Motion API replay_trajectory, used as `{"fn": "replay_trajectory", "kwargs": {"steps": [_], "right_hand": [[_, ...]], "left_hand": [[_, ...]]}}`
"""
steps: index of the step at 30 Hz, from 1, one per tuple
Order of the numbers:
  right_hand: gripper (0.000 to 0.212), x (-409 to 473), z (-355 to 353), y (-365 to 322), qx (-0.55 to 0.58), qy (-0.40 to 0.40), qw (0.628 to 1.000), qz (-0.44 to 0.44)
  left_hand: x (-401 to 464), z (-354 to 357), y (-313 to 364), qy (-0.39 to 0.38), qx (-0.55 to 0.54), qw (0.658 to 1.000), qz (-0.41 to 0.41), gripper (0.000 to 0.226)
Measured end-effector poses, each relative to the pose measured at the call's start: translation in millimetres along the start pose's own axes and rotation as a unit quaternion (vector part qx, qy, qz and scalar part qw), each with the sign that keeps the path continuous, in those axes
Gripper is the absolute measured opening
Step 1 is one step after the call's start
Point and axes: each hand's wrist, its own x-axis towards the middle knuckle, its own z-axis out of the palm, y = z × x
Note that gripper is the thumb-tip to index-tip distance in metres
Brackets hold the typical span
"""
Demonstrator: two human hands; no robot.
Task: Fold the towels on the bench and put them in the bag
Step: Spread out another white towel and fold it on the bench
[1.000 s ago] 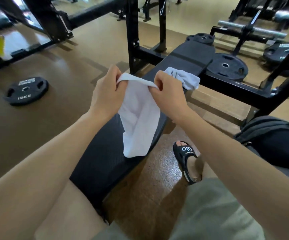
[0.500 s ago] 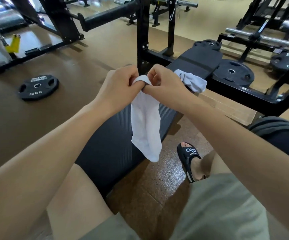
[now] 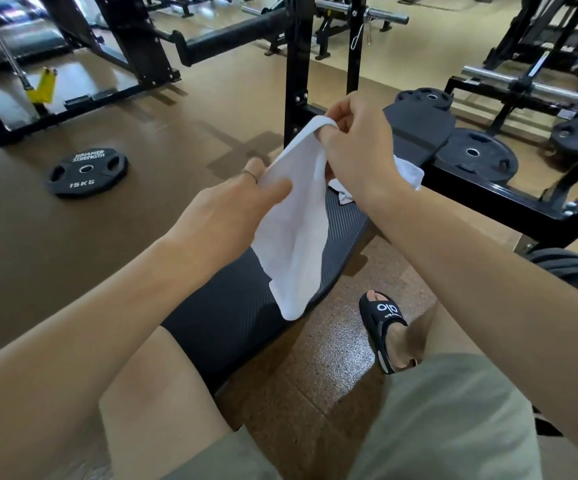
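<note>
A white towel [image 3: 298, 230], folded in half lengthwise, hangs above the black bench [image 3: 232, 317]. My right hand [image 3: 357, 147] pinches its top edge and holds it up. My left hand [image 3: 232, 206] is lower, its thumb lying on the towel's left side near the middle, the fingers behind the cloth. A second white towel [image 3: 409, 173] lies crumpled on the bench farther back, partly hidden by my right wrist. The dark bag [image 3: 571, 271] shows at the right edge, behind my right forearm.
A 15 kg weight plate [image 3: 86, 171] lies on the floor to the left. Black rack uprights [image 3: 296, 64] stand behind the bench, with more plates [image 3: 474, 155] and a frame at the right. My sandalled foot [image 3: 388, 327] rests on the floor beside the bench.
My hands had met at the towel's top edge. My left hand has since let go of the top and slid down its left side, while my right hand lifted the top higher.
</note>
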Motion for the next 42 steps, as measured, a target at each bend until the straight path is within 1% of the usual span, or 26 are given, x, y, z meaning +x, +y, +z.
{"fn": "replay_trajectory", "kwargs": {"steps": [1,3,5,8,10,12,15,16,19,22,24,27,32,35,37,39,41,42], "right_hand": [[0.009,1,1,-3,0.023,0.002,1.000,0.013],[0.010,0,4,-6,0.031,-0.006,0.999,0.018],[0.008,1,8,-8,0.042,0.001,0.999,0.025],[0.009,6,9,-10,0.077,0.036,0.995,0.055],[0.013,9,8,-12,0.092,0.037,0.992,0.076],[0.012,8,9,-14,0.106,0.007,0.990,0.092],[0.011,1,16,-15,0.127,-0.028,0.986,0.107],[0.012,-1,19,-15,0.119,-0.032,0.987,0.103],[0.015,-3,24,-12,0.043,-0.035,0.996,0.071],[0.014,-7,27,-11,0.048,-0.049,0.995,0.069],[0.013,-9,27,-12,0.042,-0.052,0.996,0.061],[0.010,-9,27,-12,0.015,-0.049,0.998,0.029],[0.012,-11,30,-11,-0.050,-0.030,0.994,-0.091],[0.012,-9,30,-11,-0.063,-0.030,0.990,-0.121],[0.013,-8,31,-11,-0.088,-0.039,0.983,-0.155],[0.015,-8,31,-10,-0.123,-0.054,0.972,-0.192],[0.019,-6,30,-8,-0.160,-0.066,0.959,-0.225],[0.021,-4,30,-6,-0.177,-0.070,0.953,-0.236]], "left_hand": [[-3,2,-1,-0.030,0.013,0.999,-0.011,0.049],[-6,5,-1,-0.076,-0.002,0.996,-0.042,0.039],[-8,6,-4,-0.081,-0.041,0.994,-0.060,0.039],[-14,14,-13,-0.086,-0.083,0.990,-0.072,0.040],[-16,17,-17,-0.088,-0.112,0.986,-0.085,0.038],[-16,17,-15,-0.055,-0.161,0.982,-0.082,0.036],[-10,11,-2,0.037,-0.240,0.968,-0.067,0.034],[-6,9,3,0.055,-0.261,0.961,-0.072,0.033],[7,7,13,0.089,-0.306,0.943,-0.097,0.029],[14,5,19,0.171,-0.346,0.915,-0.120,0.026],[16,5,25,0.195,-0.339,0.912,-0.120,0.024],[18,10,27,0.185,-0.319,0.923,-0.107,0.020],[21,17,27,0.190,-0.323,0.917,-0.135,0.026],[24,18,29,0.176,-0.331,0.916,-0.147,0.026],[24,19,29,0.153,-0.349,0.914,-0.139,0.020],[24,19,28,0.116,-0.310,0.931,-0.156,0.023],[24,21,24,0.088,-0.224,0.955,-0.176,0.031],[23,23,21,0.078,-0.185,0.963,-0.182,0.031]]}}
